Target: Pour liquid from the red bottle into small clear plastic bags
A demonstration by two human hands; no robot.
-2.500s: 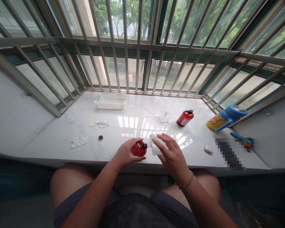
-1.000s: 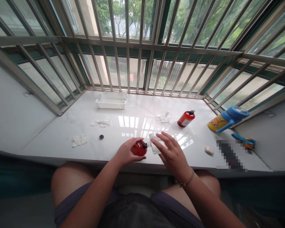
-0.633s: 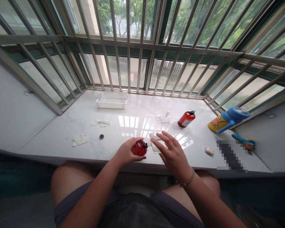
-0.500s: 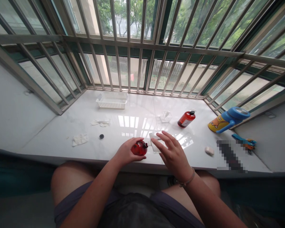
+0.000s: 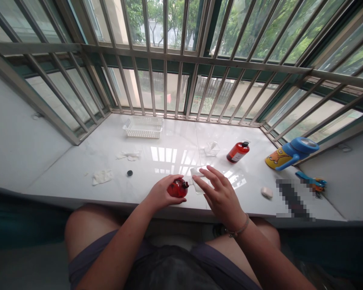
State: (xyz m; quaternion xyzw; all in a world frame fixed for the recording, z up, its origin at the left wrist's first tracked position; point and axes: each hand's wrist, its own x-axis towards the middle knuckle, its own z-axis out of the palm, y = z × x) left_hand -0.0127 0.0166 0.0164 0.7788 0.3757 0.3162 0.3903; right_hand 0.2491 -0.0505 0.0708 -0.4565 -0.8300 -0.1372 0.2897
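My left hand (image 5: 161,194) is wrapped around a red see-through bottle (image 5: 177,188), tilted so its dark neck points right. A clear bottle (image 5: 200,186) lies on its side against my right hand (image 5: 219,191), with its threaded neck facing the red bottle's mouth. The two necks meet or nearly meet; which of these I cannot tell. My right fingers are over the clear bottle, and the thumb is mostly hidden. Left of my hands, a small black cap (image 5: 130,173) lies on the white counter (image 5: 157,161).
A white basket (image 5: 143,128) stands by the window bars. Crumpled tissues (image 5: 102,177) lie at left. Further right are a small clear container (image 5: 211,149), another red bottle (image 5: 238,152), a blue and yellow flask (image 5: 290,153), a pale soap-like lump (image 5: 266,192) and blue-orange tools (image 5: 313,181).
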